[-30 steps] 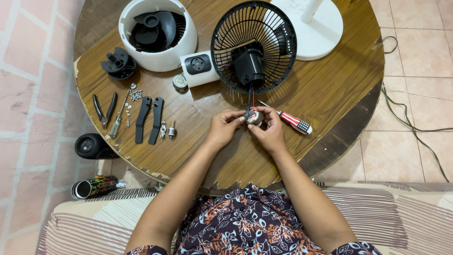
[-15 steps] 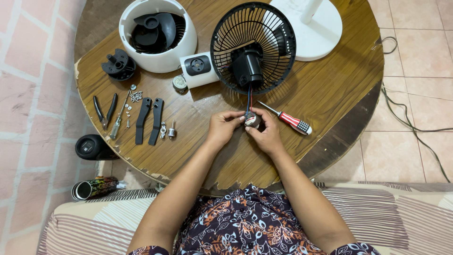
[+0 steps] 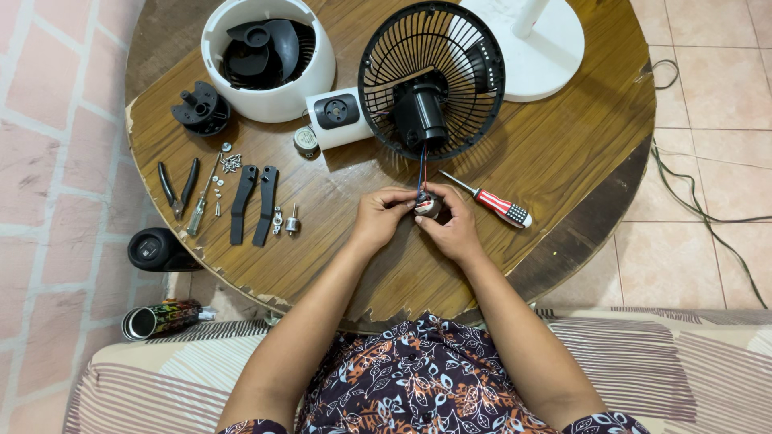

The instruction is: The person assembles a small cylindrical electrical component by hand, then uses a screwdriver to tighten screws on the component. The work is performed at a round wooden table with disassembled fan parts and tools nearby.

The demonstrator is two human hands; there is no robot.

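Note:
Both hands meet over the round wooden table. My left hand and my right hand pinch a small round motor between their fingertips. Red, blue and dark wires run from the motor up to the black fan grille with its dark hub. A red-and-white handled screwdriver lies just right of my right hand, its tip toward the wires.
A white fan housing with black blades, a white switch box, a white base, a black knob part, pliers, two black brackets and loose screws lie on the table. A black speaker and a can sit on the floor.
Both hands with the motor have shifted slightly; the fingers have turned the motor a little. Nothing else on the table has moved.

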